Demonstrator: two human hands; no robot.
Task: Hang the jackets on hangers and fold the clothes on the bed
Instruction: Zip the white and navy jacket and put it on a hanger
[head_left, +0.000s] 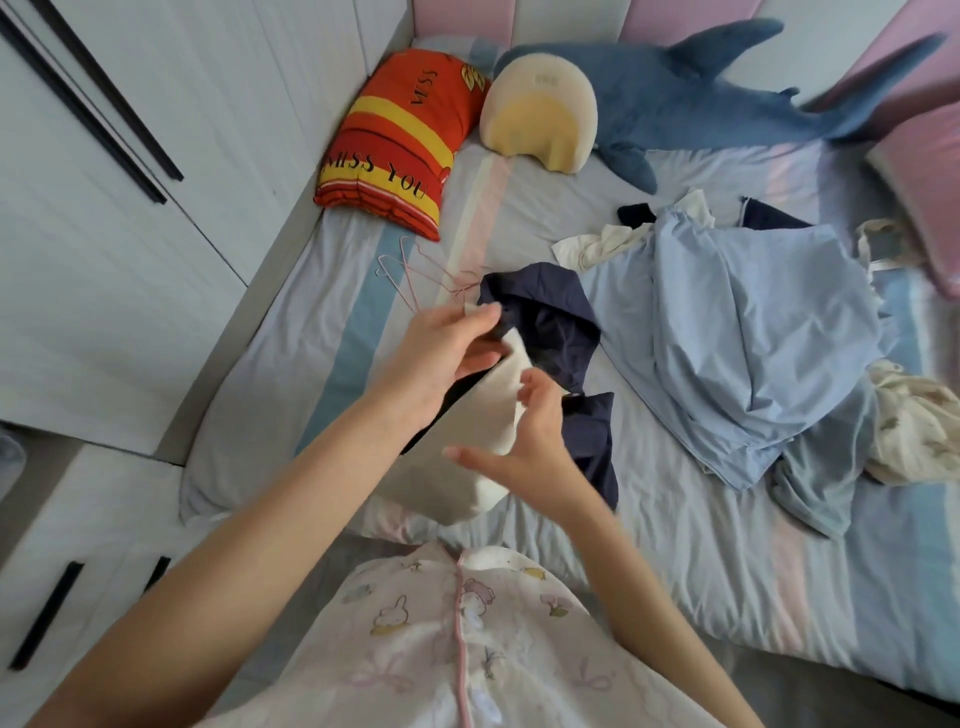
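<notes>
Over the near edge of the bed (675, 545), both hands are in the thick of it with the navy jacket (550, 317): the hood lies flopped open on the striped sheet, the dark body trails down toward the lower right, and a cream-white stretch of fabric (483, 415) is lifted between the two hands. I can't tell whether it is the lining or a separate piece. The left hand (447, 358) is up high, fingers and thumb pinching the top edge where cream meets navy. The right hand (524, 441) sits just below it, fingers curled over the right edge of the cream fabric, thumb stuck straight out to the side. Just beyond the left hand, a small bunch of thin pink wire hangers (415, 270) lies flat on the sheet, touching the hood's edge or very nearly. Off to the right there's a rumpled heap of light blue clothes (753, 338), with a crumpled white garment (597, 244) at its upper left and a cream printed one (914, 426) at its far right. Up at the head of the bed sit a red and yellow pillow (395, 140), a cream foam pillow (540, 114) just beside it, and a big blue shark plush (701, 93) stretched along the pink headboard. A white wardrobe (104, 208) runs down the left side.
</notes>
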